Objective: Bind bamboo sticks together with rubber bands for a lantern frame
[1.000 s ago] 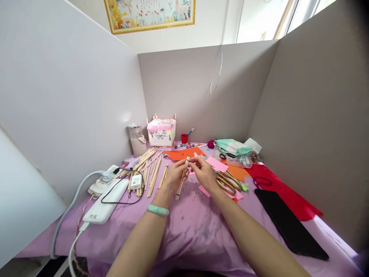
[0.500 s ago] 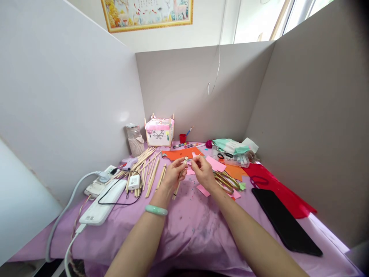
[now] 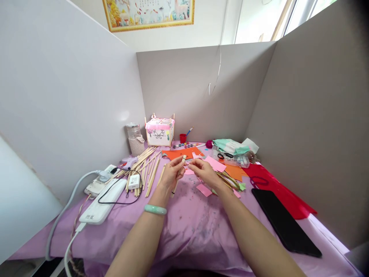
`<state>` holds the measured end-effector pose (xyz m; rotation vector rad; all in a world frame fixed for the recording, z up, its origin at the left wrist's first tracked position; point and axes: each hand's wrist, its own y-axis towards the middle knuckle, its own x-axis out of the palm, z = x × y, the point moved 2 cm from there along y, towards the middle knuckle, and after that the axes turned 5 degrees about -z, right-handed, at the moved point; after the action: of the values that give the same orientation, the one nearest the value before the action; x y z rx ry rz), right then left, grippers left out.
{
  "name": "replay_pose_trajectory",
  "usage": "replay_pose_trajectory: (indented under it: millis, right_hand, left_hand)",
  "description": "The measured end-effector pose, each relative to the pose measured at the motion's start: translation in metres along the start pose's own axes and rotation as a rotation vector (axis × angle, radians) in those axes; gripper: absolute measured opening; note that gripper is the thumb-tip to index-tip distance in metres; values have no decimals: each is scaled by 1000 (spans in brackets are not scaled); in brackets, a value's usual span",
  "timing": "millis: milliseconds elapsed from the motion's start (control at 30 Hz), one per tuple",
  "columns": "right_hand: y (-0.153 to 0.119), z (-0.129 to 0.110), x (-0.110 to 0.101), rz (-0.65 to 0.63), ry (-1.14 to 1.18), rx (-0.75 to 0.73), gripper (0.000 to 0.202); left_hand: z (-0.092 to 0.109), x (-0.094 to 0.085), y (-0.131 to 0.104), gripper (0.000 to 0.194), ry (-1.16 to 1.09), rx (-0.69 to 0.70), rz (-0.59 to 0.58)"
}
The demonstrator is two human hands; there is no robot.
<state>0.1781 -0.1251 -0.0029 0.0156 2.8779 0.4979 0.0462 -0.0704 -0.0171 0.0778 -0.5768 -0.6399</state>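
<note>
Wrapped in my left hand [image 3: 171, 175] is a small bundle of pale wooden sticks [image 3: 174, 187], tilted, its top end poking out above the fingers. Dark bands show near both ends of the bundle. My right hand [image 3: 205, 173] is just to the right of that top end, thumb and fingertips pinched together; whatever they hold, if anything, is too small to make out. Loose wooden sticks [image 3: 152, 177] lie to the left of my left hand. Under and beyond my right hand are pink paper pieces [image 3: 216, 164] and gold-handled scissors [image 3: 230, 181].
A decorated box [image 3: 159, 135], a jar [image 3: 133, 132] and a red cup [image 3: 182, 138] stand at the back. On the left lie a white power bank [image 3: 100, 207], a charger [image 3: 134, 182] and cables. To the right are red fabric [image 3: 282, 192] and a black tablet-like slab [image 3: 285, 221].
Both hands have shifted slightly left, the bundle with them. My right fingertips are a little lower and flatter, and the dark band near the bundle's top shows more clearly.
</note>
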Motion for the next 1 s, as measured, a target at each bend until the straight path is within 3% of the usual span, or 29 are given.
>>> replay_pose_trajectory:
  millis: [233,367,533,633,700,900,1000]
  right_hand:
    - [-4,-7,-4,-12,373,-42,26]
    - [0,4,-7,-79,507,161,27]
    - [0,14,-16,-188,576,320,29]
    - [-4,14,-21,-228,484,315,28]
    - [-6,11,-22,-198,342,271,28]
    - [-8,0,-14,67,-341,-196,24]
    - [-7,4,-4,131,-408,-269,19]
  left_hand:
    - [1,3,-2,39,-49,-84,-22]
    - [2,5,-4,38,8,-62,-78]
    - [2,14,-14,43,201,-176,-299]
    - [2,18,-19,38,284,-253,-401]
    - [1,18,-20,36,352,-300,-399]
    - [-8,12,-11,38,422,-254,-208]
    - [-8,6,-5,38,266,-182,-80]
